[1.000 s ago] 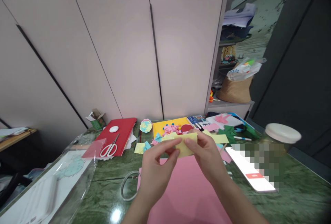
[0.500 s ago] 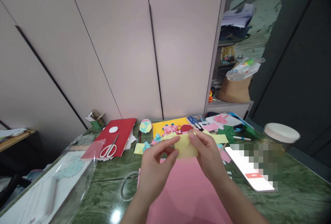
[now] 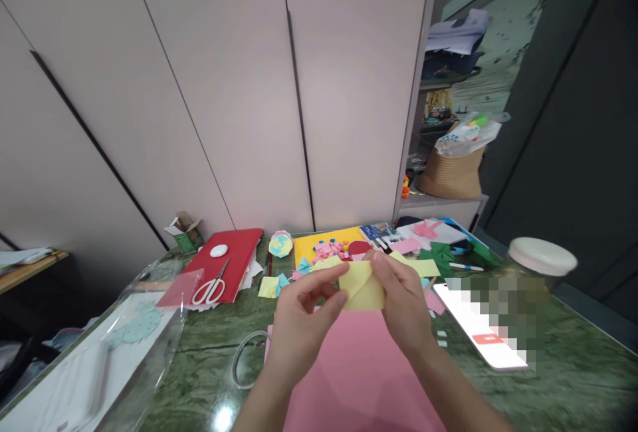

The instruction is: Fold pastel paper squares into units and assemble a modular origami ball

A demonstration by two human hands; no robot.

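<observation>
Both of my hands hold a small pale yellow paper in the air above a pink sheet lying on the green marble table. My left hand pinches the paper's left edge between thumb and forefinger. My right hand grips its right side, thumb on top, with one corner folded over diagonally.
White scissors lie on a red folder. A roll of clear tape sits left of the pink sheet. A clear plastic sleeve is at far left, a phone and a white-lidded jar at right. Paper scraps crowd a yellow sheet behind.
The yellow paper went from a flat strip to having a corner folded down diagonally; my right hand shifted slightly right and lower on it.
</observation>
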